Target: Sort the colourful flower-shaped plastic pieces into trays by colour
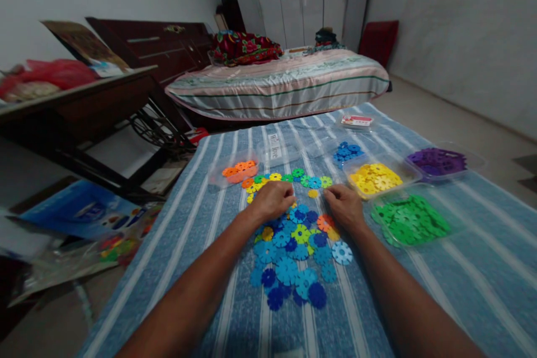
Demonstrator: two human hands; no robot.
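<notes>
- Head view, centre of the frame: the left hand (272, 200) lies knuckles up on the far edge of a pile of snowflake discs (293, 257), fingers curled down onto the pieces; whether it pinches one cannot be told.
- Just right of it, the right hand (344, 206) rests the same way on the pile's upper right edge, fingers bent under and their tips hidden, so its grip cannot be told either. The two hands are near each other but apart.
- The pile, mostly blue with some yellow, green and orange pieces, sits on a blue striped cloth (419, 302) that fills the lower frame.
- Above the hands, a loose row of mixed discs (293, 178) runs across the cloth.
- Clear trays hold sorted pieces: orange discs (239, 170) at centre left, blue discs (347, 152) above centre right, yellow discs (375, 178) right of centre, green discs (409, 221) beside the right hand, purple discs (436, 161) at far right.
- Upper centre: a bed (285, 86) with a striped cover.
- Left edge: a dark wooden table (79, 103).
</notes>
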